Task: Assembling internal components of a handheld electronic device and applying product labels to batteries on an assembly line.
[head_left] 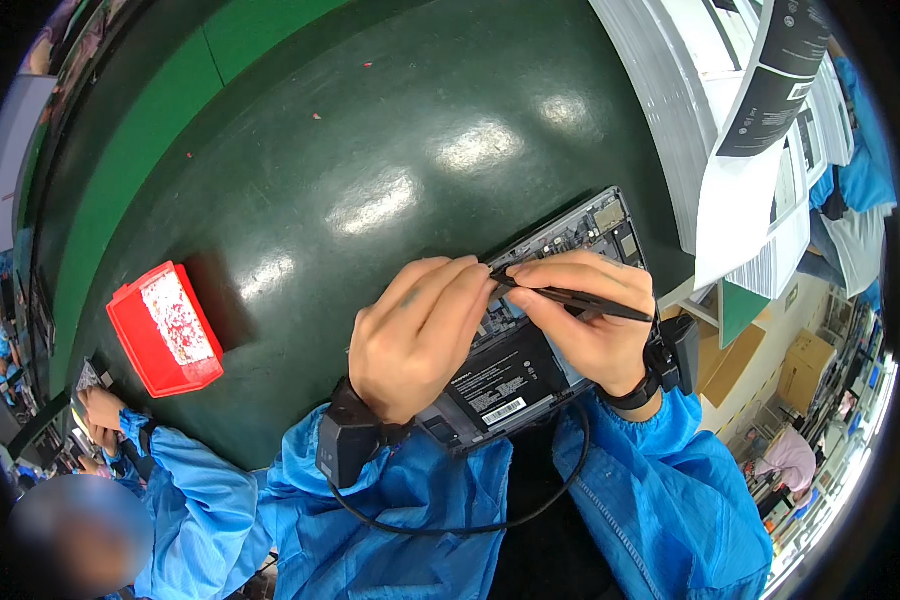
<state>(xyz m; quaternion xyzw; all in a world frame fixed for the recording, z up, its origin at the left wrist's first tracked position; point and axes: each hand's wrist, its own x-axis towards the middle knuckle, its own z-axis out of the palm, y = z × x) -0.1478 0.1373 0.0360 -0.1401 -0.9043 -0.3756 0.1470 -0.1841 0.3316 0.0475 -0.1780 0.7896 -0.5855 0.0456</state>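
An opened laptop base (610,215) lies tilted across the table edge in front of me, its circuit boards and black battery (500,380) exposed. My right hand (595,325) is closed around black tweezers (595,303), whose tips point left toward the middle of the laptop. Over the laptop's left side, my left hand (410,335) has its fingers pressed together, meeting the right fingertips. Whatever lies between the left fingertips is too small or hidden to make out.
On the dark green table (300,180), a red tray (175,330) holding small red and white bits stands to the left. Stacked white trays and a label sheet (780,80) rise at the far right. A co-worker's hand (100,410) is at the lower left. A black cable (450,530) hangs between my wrists.
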